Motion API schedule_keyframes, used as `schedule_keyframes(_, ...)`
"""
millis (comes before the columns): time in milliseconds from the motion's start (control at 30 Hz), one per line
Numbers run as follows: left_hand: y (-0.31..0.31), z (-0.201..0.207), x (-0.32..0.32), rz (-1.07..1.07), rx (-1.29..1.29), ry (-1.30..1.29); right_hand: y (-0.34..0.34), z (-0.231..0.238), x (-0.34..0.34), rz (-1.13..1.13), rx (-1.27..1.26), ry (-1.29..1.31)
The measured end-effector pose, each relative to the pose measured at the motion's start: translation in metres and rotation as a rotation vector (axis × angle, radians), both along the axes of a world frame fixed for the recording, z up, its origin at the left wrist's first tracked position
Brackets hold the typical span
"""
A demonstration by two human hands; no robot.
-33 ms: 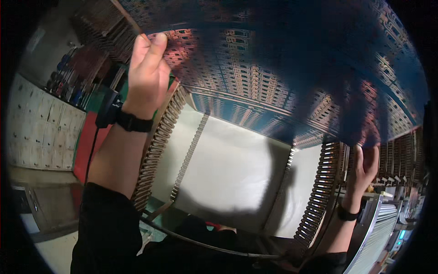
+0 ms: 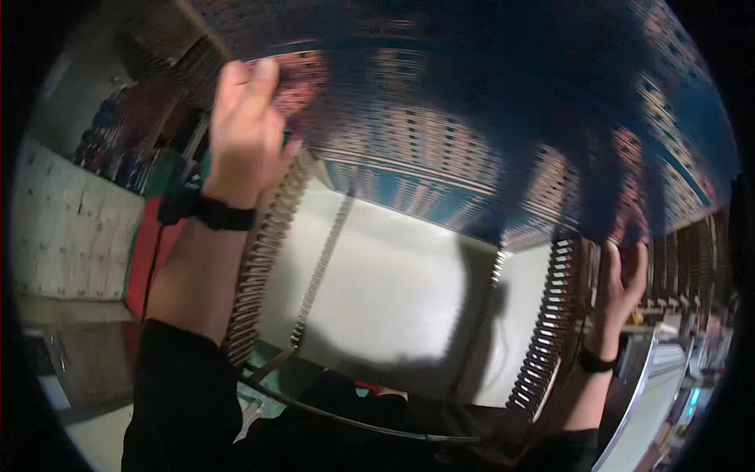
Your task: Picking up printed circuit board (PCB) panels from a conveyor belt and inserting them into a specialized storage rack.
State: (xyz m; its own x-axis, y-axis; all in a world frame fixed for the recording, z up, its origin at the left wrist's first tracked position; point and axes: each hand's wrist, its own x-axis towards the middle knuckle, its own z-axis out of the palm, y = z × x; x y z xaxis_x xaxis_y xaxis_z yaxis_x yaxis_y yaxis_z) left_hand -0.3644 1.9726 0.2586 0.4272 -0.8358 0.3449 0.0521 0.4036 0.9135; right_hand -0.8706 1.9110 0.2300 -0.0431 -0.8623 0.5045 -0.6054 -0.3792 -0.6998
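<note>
A large dark blue circuit board panel (image 2: pixel 440 134) with rows of copper-coloured tracks fills the upper part of the head view, blurred and partly in shadow. My left hand (image 2: pixel 250 130) pinches its left edge, thumb and fingers pressed together. At the panel's lower right edge, my right hand (image 2: pixel 627 275) grips it from below, its fingertips lost in shadow. Beneath the panel stands a rack with a toothed left side (image 2: pixel 266 263) and a toothed right side (image 2: pixel 544 330). Between those sides is a pale flat surface (image 2: pixel 385 275) with shadows across it.
A curved metal bar (image 2: pixel 354 425) crosses the rack's near end, close to my body. Pale lockers (image 2: pixel 75 220) and a red panel (image 2: pixel 145 252) are on the left. More slotted racks (image 2: pixel 688 267) and a light grey ribbed unit (image 2: pixel 649 401) stand on the right.
Both hands have shifted slightly left in the picture, still gripping the circuit board panel. The picture is more blurred.
</note>
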Motion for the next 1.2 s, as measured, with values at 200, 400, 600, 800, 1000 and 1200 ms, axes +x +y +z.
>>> schedule_keyframes(200, 0.006, -0.016, 0.011, 0.1, -0.01, 0.046, -0.014, -0.024, 0.03, 0.148, 0.082, -0.103)
schedule_keyframes(400, -0.003, -0.022, 0.005, 0.056, -0.017, 0.016, -0.008, -0.02, 0.023, 0.043, 0.143, 0.005)
schedule_keyframes(600, 0.0, -0.02, 0.001, 0.034, -0.025, 0.066, -0.008, -0.02, 0.033, 0.061, 0.133, -0.001)
schedule_keyframes(800, 0.0, -0.017, -0.009, -0.065, -0.074, 0.071, -0.006, -0.026, 0.019, 0.077, 0.119, -0.054)
schedule_keyframes(1000, 0.006, 0.004, -0.023, 0.024, -0.161, -0.055, -0.003, -0.032, 0.004, 0.036, -0.18, -0.202)
schedule_keyframes(1200, 0.008, 0.008, -0.011, 0.013, -0.236, 0.208, 0.006, -0.024, 0.0, 0.077, -0.027, -0.18)
